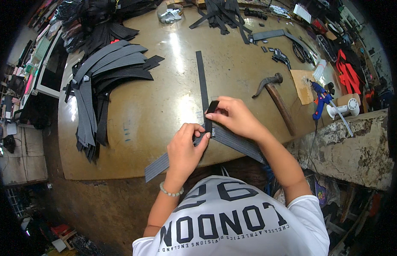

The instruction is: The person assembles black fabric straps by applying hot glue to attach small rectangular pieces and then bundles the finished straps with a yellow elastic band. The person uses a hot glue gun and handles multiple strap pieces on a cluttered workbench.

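Observation:
A wide grey ribbed strap [239, 144] lies bent in a shallow V along the table's near edge. From its middle a narrow black strap [202, 79] runs away over the table, and a short dark end of strap [212, 107] stands up beside it. My right hand [237, 117] pinches that raised end between thumb and fingers. My left hand [186, 143] is closed on the strap joint, thumb and forefinger pressed at its base. A small dark buckle-like piece [213, 133] shows beside the left thumb; the fingers partly hide the joint.
Bundles of grey and black straps [85, 111] lie at the left. A hammer [275, 96] rests to the right, with a blue glue gun [321, 100], white spool [344, 109] and cardboard piece [303, 85] beyond. More straps [222, 17] and a clear bowl [170, 15] sit at the far side.

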